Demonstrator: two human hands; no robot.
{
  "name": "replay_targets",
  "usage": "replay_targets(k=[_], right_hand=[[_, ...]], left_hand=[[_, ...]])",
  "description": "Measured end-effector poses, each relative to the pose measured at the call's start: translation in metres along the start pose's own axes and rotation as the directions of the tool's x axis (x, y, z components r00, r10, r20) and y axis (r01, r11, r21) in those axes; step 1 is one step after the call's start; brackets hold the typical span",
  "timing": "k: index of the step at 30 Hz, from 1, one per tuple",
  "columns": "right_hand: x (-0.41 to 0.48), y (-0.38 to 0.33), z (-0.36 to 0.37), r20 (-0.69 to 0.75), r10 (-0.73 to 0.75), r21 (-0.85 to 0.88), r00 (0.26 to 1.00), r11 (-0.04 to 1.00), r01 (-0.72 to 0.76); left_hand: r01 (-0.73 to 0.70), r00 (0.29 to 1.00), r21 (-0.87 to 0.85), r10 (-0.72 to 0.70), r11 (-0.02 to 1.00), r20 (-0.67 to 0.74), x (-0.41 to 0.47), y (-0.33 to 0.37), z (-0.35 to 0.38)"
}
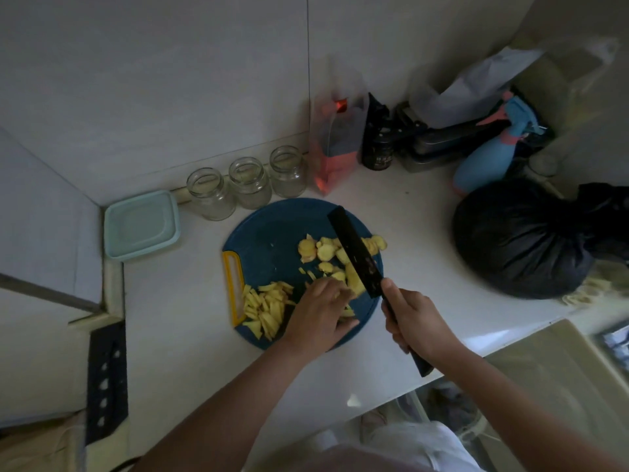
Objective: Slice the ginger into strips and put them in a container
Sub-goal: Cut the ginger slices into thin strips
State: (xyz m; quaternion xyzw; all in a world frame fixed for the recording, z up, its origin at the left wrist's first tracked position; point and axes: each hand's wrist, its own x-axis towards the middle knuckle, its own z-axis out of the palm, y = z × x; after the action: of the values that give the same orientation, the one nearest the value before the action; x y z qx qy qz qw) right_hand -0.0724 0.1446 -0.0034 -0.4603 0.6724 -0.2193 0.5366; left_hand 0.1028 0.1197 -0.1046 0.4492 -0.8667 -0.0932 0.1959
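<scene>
R hand [418, 323] clamps knife [354, 253]; L hand [320, 311] curled, pinning ginger [352, 282], frame ctr. Keep L grip tucked; cut thin, even strips.

We see a white counter [177, 335]. A round blue board [272, 229] lies on it. Behind the board stand three glass jars [250, 182] in a row, and a pale green container [141, 224] sits left of them. A big black bag [517, 240] sits on the right.

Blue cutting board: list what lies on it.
Ginger strips piled by the yellow handle, round ginger slices farther back, a ginger chunk held by the left hand. The knife and that hand hide whatever lies beneath them.
</scene>
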Motion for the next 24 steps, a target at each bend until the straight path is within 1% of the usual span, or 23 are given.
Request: replay_targets(k=[2,6,9,11,15,17,20,22,24], right_hand=[[-0.001,0.0,-0.003,0.002,-0.013,-0.002,1.0,1.0,0.013],[-0.002,0.003,-0.003,0.018,-0.02,-0.001,1.0,1.0,0.02],[0.0,0.005,-0.002,0.035,-0.036,-0.045,0.999,0.998,0.038],[0.002,0.004,-0.002,0.043,-0.045,-0.061,0.998,0.997,0.047],[0.007,0.001,-0.002,0.037,-0.046,-0.049,0.998,0.998,0.048],[0.008,0.0,-0.001,0.037,-0.048,-0.044,0.998,0.998,0.049],[0.008,0.0,-0.001,0.044,-0.057,-0.044,0.997,0.997,0.059],[0.008,0.001,-0.001,0.055,-0.059,-0.048,0.997,0.997,0.061],[0.008,0.001,0.001,0.062,-0.061,-0.061,0.996,0.996,0.064]], left_hand=[[-0.068,0.998,0.045,0.067,0.997,0.019,0.005,-0.004,0.004],[-0.065,0.998,0.026,0.065,0.998,-0.003,0.003,-0.015,-0.001],[0.003,1.0,0.024,-0.002,1.0,-0.029,-0.009,-0.032,-0.01],[0.058,0.998,0.053,-0.056,0.997,-0.026,-0.017,-0.043,-0.019],[0.092,0.996,0.084,-0.091,0.992,-0.013,-0.018,-0.046,-0.032],[0.154,0.988,0.087,-0.151,0.984,-0.034,-0.01,-0.043,-0.033],[0.281,0.959,0.099,-0.277,0.954,-0.053,0.003,-0.045,-0.031],[0.356,0.935,0.055,-0.354,0.933,-0.039,0.008,-0.048,-0.033],[0.358,0.934,-0.008,-0.358,0.934,0.007,0.008,-0.051,-0.037]])
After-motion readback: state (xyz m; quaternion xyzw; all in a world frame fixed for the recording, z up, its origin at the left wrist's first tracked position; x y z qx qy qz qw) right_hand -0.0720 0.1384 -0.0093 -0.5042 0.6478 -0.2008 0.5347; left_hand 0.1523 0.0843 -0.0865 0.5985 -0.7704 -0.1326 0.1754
